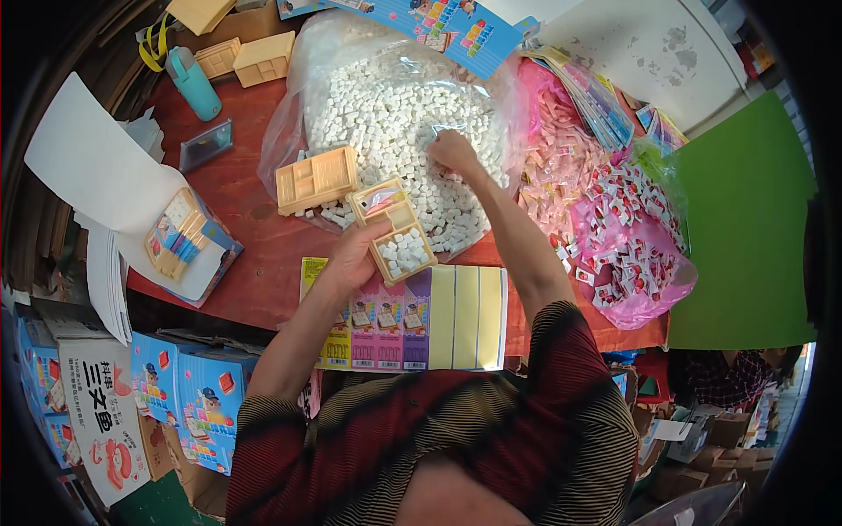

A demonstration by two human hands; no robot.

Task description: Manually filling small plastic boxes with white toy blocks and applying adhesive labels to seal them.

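Observation:
My left hand (353, 260) grips a cream plastic tray (401, 216) with compartments. Small white pieces fill its near compartment, and a small pink-and-white packet lies in the far one. My right hand (453, 152) is closed, fingertips down in a big heap of small white marshmallow-like pieces (373, 101); whatever its fingers hold is hidden. A clear plastic bag (285, 145) lies spread around the heap. Left of the held tray, a second compartmented tray (317, 179) rests on the heap's near edge.
Pink bags of small packets (627, 228) lie to the right on the red table (232, 280). Printed card sheets (456, 316) are at the front edge. Leftward are an open box (224, 254) with trays, a turquoise bottle (195, 86) and more cream trays (265, 60).

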